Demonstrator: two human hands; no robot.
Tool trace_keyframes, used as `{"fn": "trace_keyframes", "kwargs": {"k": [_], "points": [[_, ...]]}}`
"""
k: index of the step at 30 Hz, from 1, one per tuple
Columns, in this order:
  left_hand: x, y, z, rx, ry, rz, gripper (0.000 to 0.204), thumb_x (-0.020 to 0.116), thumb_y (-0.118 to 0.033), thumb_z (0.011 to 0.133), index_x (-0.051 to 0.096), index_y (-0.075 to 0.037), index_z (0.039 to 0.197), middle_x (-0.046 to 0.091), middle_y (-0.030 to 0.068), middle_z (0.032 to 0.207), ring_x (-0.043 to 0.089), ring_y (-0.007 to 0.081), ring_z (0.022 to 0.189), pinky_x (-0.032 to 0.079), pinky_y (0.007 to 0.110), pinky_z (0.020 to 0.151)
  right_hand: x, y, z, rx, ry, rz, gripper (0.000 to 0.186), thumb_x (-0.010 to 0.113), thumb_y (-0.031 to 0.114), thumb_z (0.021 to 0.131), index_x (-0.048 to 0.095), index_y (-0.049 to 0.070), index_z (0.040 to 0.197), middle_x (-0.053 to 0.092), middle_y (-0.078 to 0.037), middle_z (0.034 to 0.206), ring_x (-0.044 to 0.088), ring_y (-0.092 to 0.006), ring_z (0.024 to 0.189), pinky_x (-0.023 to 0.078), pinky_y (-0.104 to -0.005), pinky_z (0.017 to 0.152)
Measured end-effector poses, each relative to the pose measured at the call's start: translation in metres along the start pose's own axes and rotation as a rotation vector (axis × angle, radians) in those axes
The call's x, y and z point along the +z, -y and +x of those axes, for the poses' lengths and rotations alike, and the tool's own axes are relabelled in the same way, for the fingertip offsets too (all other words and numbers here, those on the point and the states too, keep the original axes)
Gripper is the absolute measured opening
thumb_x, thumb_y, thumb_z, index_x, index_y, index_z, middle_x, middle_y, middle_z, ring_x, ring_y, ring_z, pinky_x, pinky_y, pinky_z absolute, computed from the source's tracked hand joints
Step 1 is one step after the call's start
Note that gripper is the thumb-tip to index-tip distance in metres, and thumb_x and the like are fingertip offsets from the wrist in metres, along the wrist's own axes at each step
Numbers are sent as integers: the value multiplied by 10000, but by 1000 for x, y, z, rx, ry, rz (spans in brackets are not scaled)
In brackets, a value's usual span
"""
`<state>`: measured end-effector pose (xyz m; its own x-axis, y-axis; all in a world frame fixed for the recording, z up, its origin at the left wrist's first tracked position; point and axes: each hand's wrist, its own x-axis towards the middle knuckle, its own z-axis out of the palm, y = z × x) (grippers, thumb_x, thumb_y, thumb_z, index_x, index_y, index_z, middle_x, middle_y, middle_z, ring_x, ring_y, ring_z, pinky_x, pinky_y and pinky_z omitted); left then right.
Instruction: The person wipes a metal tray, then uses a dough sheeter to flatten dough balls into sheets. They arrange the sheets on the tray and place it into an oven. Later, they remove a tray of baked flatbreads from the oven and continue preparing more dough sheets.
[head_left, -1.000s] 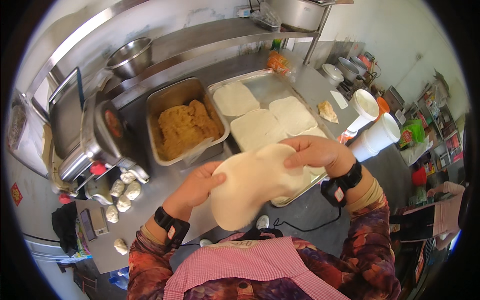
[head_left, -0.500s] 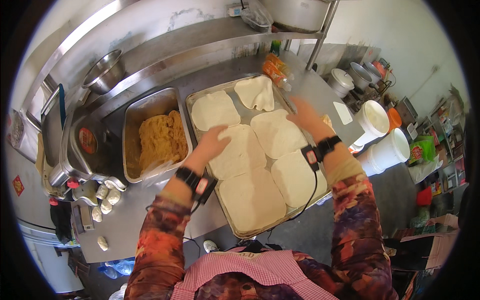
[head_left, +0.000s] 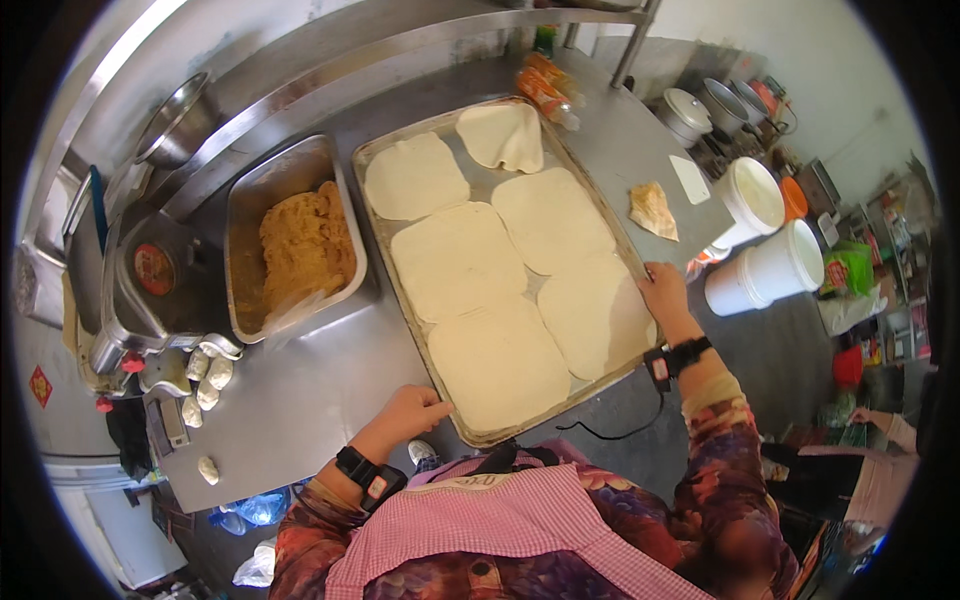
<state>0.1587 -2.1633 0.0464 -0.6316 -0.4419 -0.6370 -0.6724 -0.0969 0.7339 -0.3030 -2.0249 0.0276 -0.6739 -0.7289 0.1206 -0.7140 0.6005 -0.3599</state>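
A large metal baking tray holds several flat, pale sheets of dough in two columns. The sheet in the far right corner is puckered, with a folded edge. My left hand grips the tray's left rim close to its near corner, fingers closed at the edge. On the opposite side, my right hand has its fingers bent over the right rim; its thumb is partly hidden. The near end of the tray reaches past the table's front edge, towards my apron.
Left of the tray stands a deep steel pan of yellow-brown filling. Small dough pieces lie near a steel machine. Orange bottles stand behind; white buckets are at the right. Another person's arm shows far right.
Both hands have come down from above the dough sheets to the tray's side rims. The view has shifted, uncovering a crumpled tan piece on the table and another person at the right.
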Motion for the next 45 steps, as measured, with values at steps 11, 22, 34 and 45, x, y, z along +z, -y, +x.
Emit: {"fn": "trace_keyframes", "kwargs": {"k": [11, 22, 34, 45], "points": [[-23, 23, -9, 185, 111, -263, 274, 649, -295, 868, 674, -23, 843, 639, 34, 738, 585, 75, 677, 480, 234, 609, -18, -42, 5, 295, 38, 620, 301, 657, 81, 743, 643, -36, 1021, 634, -33, 862, 568, -117, 748, 464, -254, 675], [-245, 124, -40, 24, -808, 1019, 340, 517, -135, 785, 612, 8, 1079, 595, 225, 1093, 556, 371, 1046, 446, 438, 915, -35, -52, -140, 622, 140, 1189, 349, 514, 66, 878, 519, -27, 1213, 622, -95, 1032, 611, -228, 885, 492, -333, 791], [-353, 104, 35, -539, -1134, 1785, 513, 357, -177, 928, 331, -14, 1414, 351, 195, 1445, 253, 329, 1384, 150, 471, 1137, 16, 66, -254, 879, 32, 1672, 341, 485, 223, 956, 515, 17, 1226, 568, -129, 1244, 526, -284, 1158, 409, -422, 1010], [-364, 109, 43, -356, -1234, 1585, 620, 395, -176, 891, 207, 67, 1430, 285, 255, 1462, 196, 367, 1398, 67, 469, 1153, 22, 136, -229, 999, 377, 1627, 198, 567, 83, 901, 548, 13, 1085, 619, -98, 1018, 605, -223, 903, 528, -372, 827]]}}
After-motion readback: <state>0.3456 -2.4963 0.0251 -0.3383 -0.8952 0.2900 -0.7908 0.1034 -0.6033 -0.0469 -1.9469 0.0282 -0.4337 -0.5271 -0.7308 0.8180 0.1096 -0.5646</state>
